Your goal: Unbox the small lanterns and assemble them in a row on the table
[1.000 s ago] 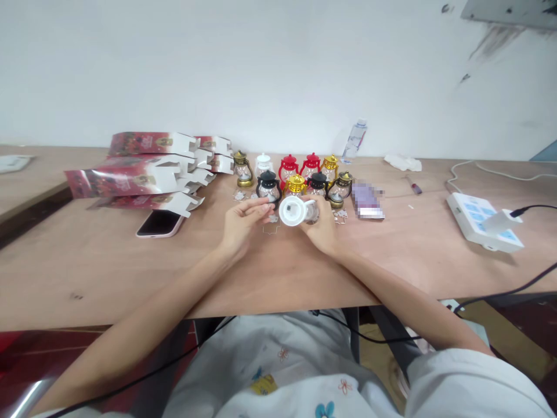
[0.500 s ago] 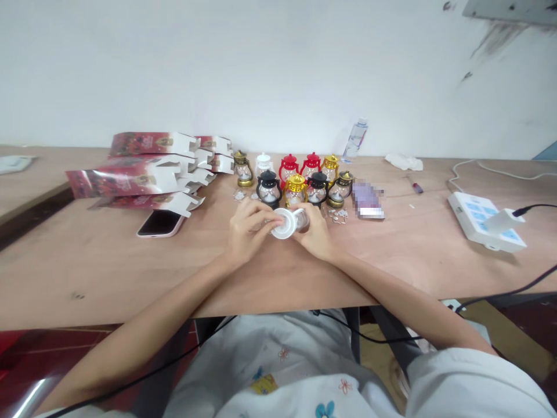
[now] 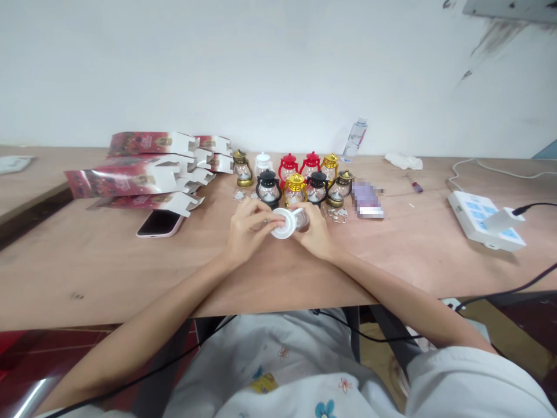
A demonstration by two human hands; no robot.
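Over the table, a small white lantern point(image 3: 283, 224) lies tipped on its side, its round base turned toward me. My right hand point(image 3: 317, 233) wraps its fingers round the clear globe part and holds it. At the base, the thumb and forefinger of my left hand point(image 3: 250, 227) are pressed together against its underside. Whatever is between those fingertips is too small to make out. Just beyond my hands stand several little lanterns, among them a black lantern point(image 3: 268, 188), a gold lantern point(image 3: 295, 190), a red lantern point(image 3: 288, 168), another white lantern point(image 3: 263, 163) and a bronze lantern point(image 3: 340, 188).
Printed red boxes point(image 3: 134, 176) are stacked at the left, with a phone point(image 3: 160, 224) before them. Small metal bits point(image 3: 337, 215) lie near the lanterns. To the right are a pixelated purple item point(image 3: 366, 198), a water bottle point(image 3: 355, 139), a tissue point(image 3: 404, 161) and a power strip point(image 3: 485, 220).
Almost nothing differs. Both hands keep the same hold on the white lantern, and my left fingertips have shifted very slightly to the right over its base.
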